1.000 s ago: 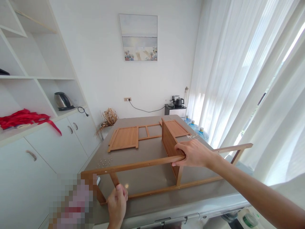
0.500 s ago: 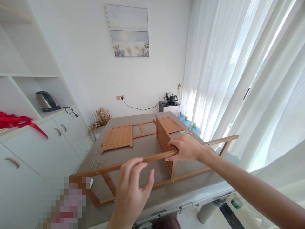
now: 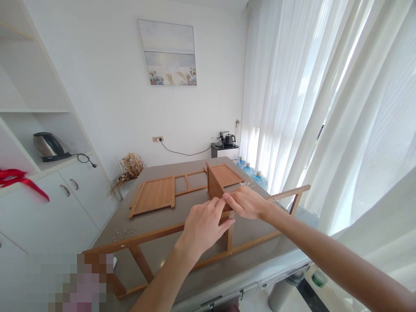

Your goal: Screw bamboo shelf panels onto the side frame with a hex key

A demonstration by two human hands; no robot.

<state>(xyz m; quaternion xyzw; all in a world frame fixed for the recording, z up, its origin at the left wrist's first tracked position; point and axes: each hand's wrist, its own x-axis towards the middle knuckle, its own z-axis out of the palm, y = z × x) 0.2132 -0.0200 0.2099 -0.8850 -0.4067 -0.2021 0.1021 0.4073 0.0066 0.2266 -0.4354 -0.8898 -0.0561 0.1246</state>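
Observation:
A long wooden ladder-like frame [image 3: 152,234] stands on edge along the near side of the table. A wooden panel [image 3: 213,184] rises upright behind it and meets its rails near the middle. My left hand [image 3: 205,222] is closed over the frame's top rail just left of that joint, its thumb pointing right. Right at the joint, my right hand [image 3: 247,203] grips the top rail where it meets the panel's end. The fingers of both hands touch or nearly touch, and they hide the joint itself.
Behind lie a flat wooden panel piece [image 3: 152,196] and another panel [image 3: 226,174] on the grey table [image 3: 191,202]. Small metal fittings [image 3: 125,233] are scattered at the left. White curtains [image 3: 282,95] hang at the right, with water bottles [image 3: 259,178] below. The lower left is pixelated.
My left hand has moved right along the top rail and closed on it beside my right hand. My right hand keeps its place at the joint. The view has shifted slightly.

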